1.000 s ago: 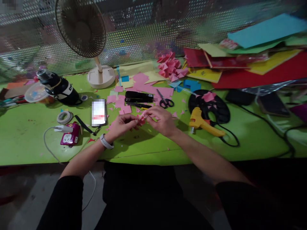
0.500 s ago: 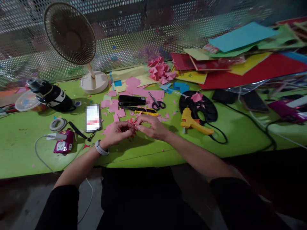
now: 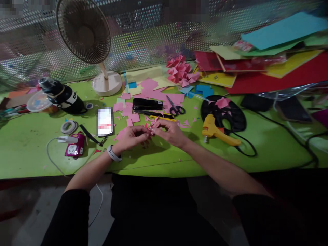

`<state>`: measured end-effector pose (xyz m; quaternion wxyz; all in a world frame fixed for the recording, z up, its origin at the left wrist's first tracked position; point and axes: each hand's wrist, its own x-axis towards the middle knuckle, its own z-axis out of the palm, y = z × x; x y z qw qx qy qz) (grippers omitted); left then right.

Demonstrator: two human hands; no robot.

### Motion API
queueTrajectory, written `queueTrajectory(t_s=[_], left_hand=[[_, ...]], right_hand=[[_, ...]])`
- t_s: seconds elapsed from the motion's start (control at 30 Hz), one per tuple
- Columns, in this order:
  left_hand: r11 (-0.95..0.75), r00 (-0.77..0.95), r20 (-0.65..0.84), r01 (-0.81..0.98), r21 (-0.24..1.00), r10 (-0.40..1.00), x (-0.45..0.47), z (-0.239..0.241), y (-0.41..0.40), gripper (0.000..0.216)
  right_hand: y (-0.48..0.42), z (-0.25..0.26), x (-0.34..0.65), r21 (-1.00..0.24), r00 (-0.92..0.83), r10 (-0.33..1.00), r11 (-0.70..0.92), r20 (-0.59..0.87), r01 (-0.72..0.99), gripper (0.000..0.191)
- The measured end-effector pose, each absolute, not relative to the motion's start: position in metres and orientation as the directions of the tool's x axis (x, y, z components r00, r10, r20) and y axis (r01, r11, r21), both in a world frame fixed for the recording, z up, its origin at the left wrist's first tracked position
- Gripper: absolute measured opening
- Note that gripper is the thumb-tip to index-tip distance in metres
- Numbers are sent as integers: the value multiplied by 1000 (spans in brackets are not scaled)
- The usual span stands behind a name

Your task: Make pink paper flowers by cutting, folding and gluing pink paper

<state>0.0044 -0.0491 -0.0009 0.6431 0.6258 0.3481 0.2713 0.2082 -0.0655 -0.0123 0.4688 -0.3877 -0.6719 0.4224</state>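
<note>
My left hand (image 3: 133, 139) and my right hand (image 3: 171, 132) meet over the front middle of the green table (image 3: 164, 167). Both are closed, fingertips pinched on a small folded piece of pink paper (image 3: 153, 129) that they partly hide. Just beyond my fingers lie a yellow-and-black utility knife (image 3: 164, 118), a black stapler (image 3: 148, 104) and dark-handled scissors (image 3: 176, 109). Pink paper squares (image 3: 133, 118) and small scraps are scattered around them. Further back sits a heap of folded pink paper pieces (image 3: 179, 71).
To the right, a yellow glue gun (image 3: 217, 131) leans on a black tray (image 3: 237, 118), its cord trailing. A phone (image 3: 105, 121), a purple power adapter (image 3: 74, 145), tape (image 3: 68, 127), a black bottle (image 3: 64, 97) and a fan (image 3: 106, 83) stand left. Coloured sheets (image 3: 282, 80) pile up back right.
The view has swung a little to the left, so the table's things appear further right. My hands stay together on the pink paper, with only slight finger movement.
</note>
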Motion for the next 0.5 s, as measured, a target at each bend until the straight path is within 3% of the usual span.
queueTrajectory(t_s=[0.13, 0.23, 0.5], left_hand=[[170, 635, -134, 4, 985, 760, 3, -4, -47, 26], [207, 630, -172, 17, 978, 758, 4, -4, -47, 29], [106, 586, -135, 83, 991, 799, 6, -7, -46, 32]], right_hand=[[-65, -15, 210, -973, -230, 949, 229, 215, 36, 18], [-65, -17, 210, -972, -206, 954, 230, 217, 41, 18], [-63, -18, 212, -957, -224, 943, 272, 245, 97, 20]])
